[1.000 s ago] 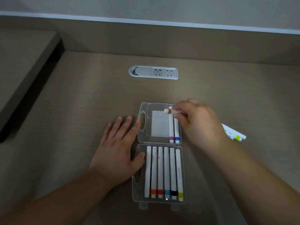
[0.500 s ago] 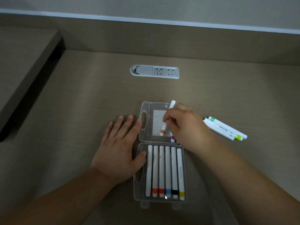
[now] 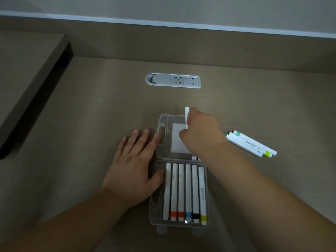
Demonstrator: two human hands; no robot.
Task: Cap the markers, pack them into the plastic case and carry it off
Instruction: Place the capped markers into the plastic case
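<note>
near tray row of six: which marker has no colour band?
The leftmost marker, next to the left hand's thumb. It is all white; the other five show orange, red, blue, black and yellow bands.

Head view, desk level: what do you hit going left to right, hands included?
left hand flat on the desk → open plastic case with six markers in its near half → right hand holding a white marker over the far half → three loose markers on the desk.
</note>
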